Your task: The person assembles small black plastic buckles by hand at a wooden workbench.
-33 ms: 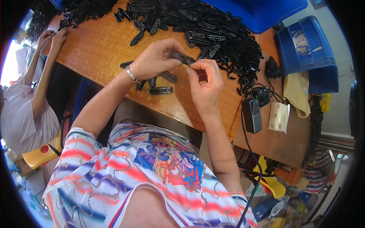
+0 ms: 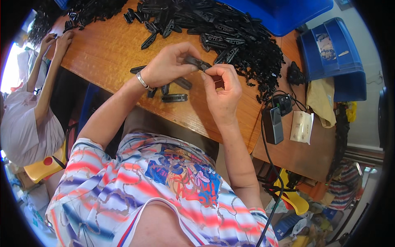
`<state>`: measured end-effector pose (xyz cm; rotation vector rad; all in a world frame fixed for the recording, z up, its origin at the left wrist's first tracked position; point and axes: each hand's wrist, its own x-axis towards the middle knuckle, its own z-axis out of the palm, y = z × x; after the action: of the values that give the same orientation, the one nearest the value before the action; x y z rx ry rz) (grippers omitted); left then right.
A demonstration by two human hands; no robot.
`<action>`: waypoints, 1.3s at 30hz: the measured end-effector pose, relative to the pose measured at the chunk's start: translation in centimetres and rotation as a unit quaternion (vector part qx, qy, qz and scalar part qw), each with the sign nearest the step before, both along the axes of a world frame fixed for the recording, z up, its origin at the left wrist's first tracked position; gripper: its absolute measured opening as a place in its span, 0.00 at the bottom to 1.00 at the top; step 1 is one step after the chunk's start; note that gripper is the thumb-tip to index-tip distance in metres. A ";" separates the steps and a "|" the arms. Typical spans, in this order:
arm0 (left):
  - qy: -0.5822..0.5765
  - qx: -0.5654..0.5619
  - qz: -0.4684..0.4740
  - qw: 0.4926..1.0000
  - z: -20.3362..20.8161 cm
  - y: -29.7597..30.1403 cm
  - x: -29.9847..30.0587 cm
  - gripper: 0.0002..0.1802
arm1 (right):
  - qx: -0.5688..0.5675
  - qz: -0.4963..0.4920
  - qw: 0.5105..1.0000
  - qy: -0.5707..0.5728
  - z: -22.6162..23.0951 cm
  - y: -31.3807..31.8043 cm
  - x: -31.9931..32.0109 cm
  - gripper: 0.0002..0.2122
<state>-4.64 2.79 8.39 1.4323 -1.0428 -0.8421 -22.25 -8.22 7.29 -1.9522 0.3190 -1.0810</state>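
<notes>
Over the wooden table, my left hand (image 2: 170,61) pinches a long black plastic part (image 2: 192,61) between thumb and fingers. My right hand (image 2: 223,84) meets its other end, thumb and forefinger closed on it; whether a smaller piece is between those fingertips is hidden. Below my hands lies a black slotted plastic piece (image 2: 174,98). Another dark long piece (image 2: 182,83) rests beside my left wrist, with a few more partly covered by that wrist. Beyond my hands spreads a big heap of black plastic parts (image 2: 214,31), and small black pieces (image 2: 261,61) are piled at its right.
Blue bins (image 2: 329,53) stand at the right, and a blue tray (image 2: 279,16) at the back. A dark grey box-shaped device (image 2: 275,125) with a black cable sits near a paper packet (image 2: 302,126). At far left, another person's hands (image 2: 61,43) work by a second black heap.
</notes>
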 end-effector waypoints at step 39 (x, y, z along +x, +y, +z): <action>-0.129 0.034 0.170 0.976 -0.9 12.5 1.8 0.10 | 0.142 0.124 0.963 0.193 -4.2 2.9 1.3 0.15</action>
<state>-2.84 15.25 7.52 1.7515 -0.9282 -0.4557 -20.99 -5.29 3.10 -1.8710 0.4019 -0.4601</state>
